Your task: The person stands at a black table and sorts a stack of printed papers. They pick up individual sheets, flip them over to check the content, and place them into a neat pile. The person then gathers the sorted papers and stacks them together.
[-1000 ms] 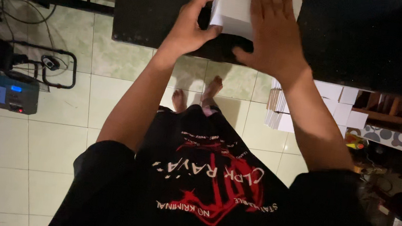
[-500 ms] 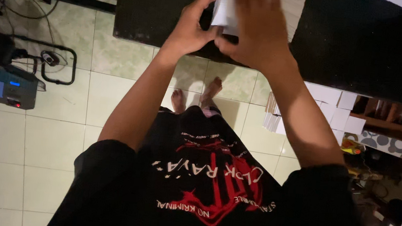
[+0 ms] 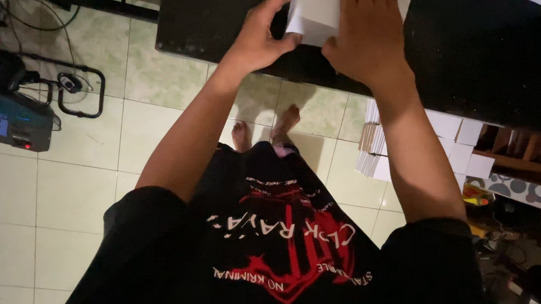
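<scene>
A white box [image 3: 317, 8] sits at the top centre of the frame, over the near edge of a black table [image 3: 491, 54], and its upper part runs out of the picture. The left hand [image 3: 262, 35] grips its left side: the thumb reaches up along the box's edge and the curled fingers tuck in beneath its lower left corner. The right hand [image 3: 368, 32] lies flat across the box's right face, fingers straight and close together, pointing toward the top of the frame, palm pressed onto the cardboard. Both forearms rise from the bottom of the frame to meet at the box.

Below the table edge, in the middle of the frame, two bare feet [image 3: 266, 132] stand on pale green floor tiles [image 3: 70, 172]. To the right of centre a stack of flat white cartons [image 3: 416, 149] leans by the table. At the left edge a dark machine with a small blue panel [image 3: 2, 123] rests on the floor, with black cables [image 3: 78, 87] looped just above it.
</scene>
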